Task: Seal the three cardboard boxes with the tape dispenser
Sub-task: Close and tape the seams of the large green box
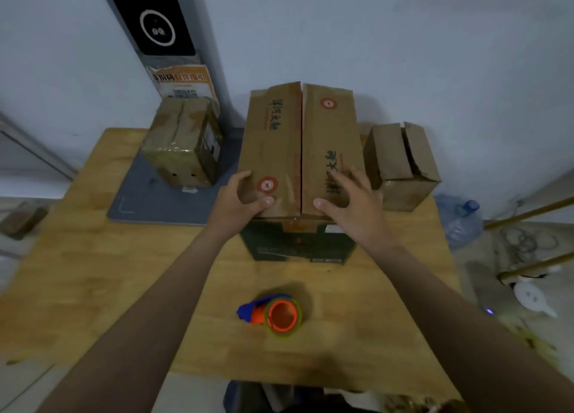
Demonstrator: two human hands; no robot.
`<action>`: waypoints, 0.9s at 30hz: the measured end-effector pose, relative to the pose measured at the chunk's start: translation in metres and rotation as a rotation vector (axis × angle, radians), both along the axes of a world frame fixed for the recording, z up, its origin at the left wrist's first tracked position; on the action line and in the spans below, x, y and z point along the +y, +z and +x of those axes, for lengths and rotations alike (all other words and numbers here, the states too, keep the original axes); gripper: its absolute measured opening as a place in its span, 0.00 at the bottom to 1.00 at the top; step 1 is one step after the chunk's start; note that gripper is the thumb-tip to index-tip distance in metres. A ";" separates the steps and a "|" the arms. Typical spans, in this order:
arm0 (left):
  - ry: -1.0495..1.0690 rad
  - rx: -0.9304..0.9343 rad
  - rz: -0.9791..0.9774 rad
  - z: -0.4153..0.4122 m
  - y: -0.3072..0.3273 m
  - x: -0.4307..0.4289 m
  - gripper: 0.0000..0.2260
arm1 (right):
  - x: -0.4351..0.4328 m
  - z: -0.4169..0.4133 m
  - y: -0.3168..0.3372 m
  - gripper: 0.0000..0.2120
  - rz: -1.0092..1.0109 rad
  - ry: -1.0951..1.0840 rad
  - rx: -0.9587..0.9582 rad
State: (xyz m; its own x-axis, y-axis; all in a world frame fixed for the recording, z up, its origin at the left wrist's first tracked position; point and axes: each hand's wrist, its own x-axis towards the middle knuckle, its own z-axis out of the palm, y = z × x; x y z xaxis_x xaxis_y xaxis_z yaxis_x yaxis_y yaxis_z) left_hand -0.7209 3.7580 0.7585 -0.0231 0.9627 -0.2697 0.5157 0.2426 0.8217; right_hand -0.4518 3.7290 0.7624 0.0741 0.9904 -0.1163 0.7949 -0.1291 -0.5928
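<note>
A tall cardboard box (298, 139) stands in the middle of the wooden table (93, 272), its two top flaps folded down with a seam between them. My left hand (239, 196) presses on the left flap near its front corner, fingers bent over the edge. My right hand (348, 198) lies spread on the right flap. A smaller taped box (181, 139) stands at the back left. Another small box (400, 164) with loose flaps stands at the right. The orange and blue tape dispenser (276, 314) lies on the table in front of the tall box, between my forearms.
A grey mat (149, 201) lies under the left box. A grey pillar with a black panel (155, 18) rises behind it. A water bottle (462, 220), cables and a white device (531, 297) lie on the floor to the right.
</note>
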 end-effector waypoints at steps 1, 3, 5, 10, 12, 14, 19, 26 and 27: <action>0.010 -0.044 0.021 -0.004 -0.002 -0.007 0.38 | -0.008 0.002 0.000 0.34 0.078 -0.069 0.102; 0.049 -0.092 0.052 -0.013 -0.009 -0.023 0.35 | -0.028 0.002 -0.006 0.31 0.201 -0.254 0.346; 0.072 -0.129 0.038 -0.023 -0.021 -0.040 0.35 | -0.051 -0.004 -0.024 0.30 0.200 -0.471 0.569; -0.039 -0.078 -0.015 -0.051 -0.058 -0.076 0.42 | -0.102 -0.031 -0.084 0.33 0.012 -0.637 0.579; -0.082 -0.014 -0.040 -0.057 -0.071 -0.086 0.40 | -0.111 -0.042 -0.100 0.29 -0.076 -0.528 0.468; -0.134 0.081 -0.105 -0.062 -0.091 -0.097 0.36 | -0.116 -0.051 -0.117 0.25 -0.230 -0.382 0.313; -0.277 0.231 -0.341 -0.064 -0.138 -0.123 0.34 | -0.122 -0.071 -0.166 0.27 -0.564 -0.026 0.082; -0.251 0.171 -0.608 -0.063 -0.190 -0.138 0.27 | -0.121 -0.099 -0.216 0.28 -0.656 -0.006 0.053; -0.209 0.159 -0.626 -0.062 -0.191 -0.139 0.25 | -0.121 -0.101 -0.218 0.26 -0.640 -0.032 0.044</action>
State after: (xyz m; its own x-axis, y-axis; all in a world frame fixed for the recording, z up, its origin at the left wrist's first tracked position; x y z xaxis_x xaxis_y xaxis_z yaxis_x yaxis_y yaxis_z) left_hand -0.7829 3.6193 0.5672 0.0615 0.6145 -0.7865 0.7064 0.5300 0.4693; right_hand -0.5533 3.6080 0.5447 0.0838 0.7215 -0.6873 0.7618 -0.4910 -0.4226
